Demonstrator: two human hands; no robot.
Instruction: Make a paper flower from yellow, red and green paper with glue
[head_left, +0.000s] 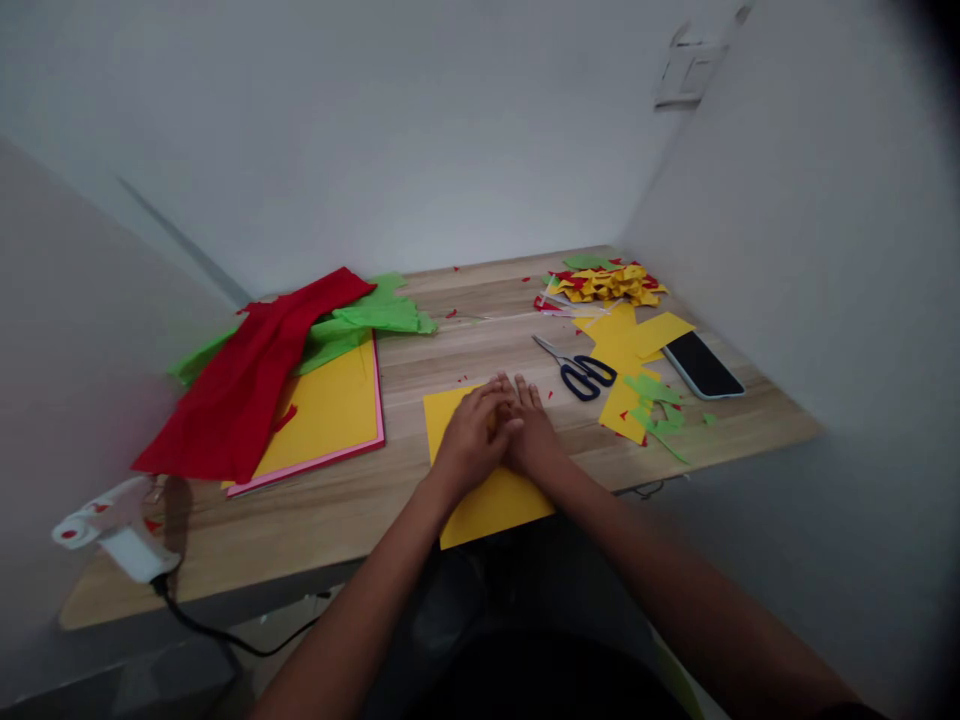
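A yellow sheet of paper (495, 505) lies at the front edge of the table, under both of my hands. My left hand (474, 432) is curled above it, thumb and fingertips meeting my right hand; whatever lies inside that curl, if anything, is hidden. With its fingers stretched out, my right hand (531, 430) rests on the far right part of the sheet. Beyond it to the right are dark-handled scissors (581, 372), lying on the wood and touched by neither hand.
At left, red cloth-like material (262, 370) and green material (379, 315) cover part of a paper stack (341, 400). A white glue gun (131, 530) with a cord sits front left. Right are yellow cut pieces (619, 340), green scraps (660, 400), a scrap pile (611, 285) and a phone (705, 365).
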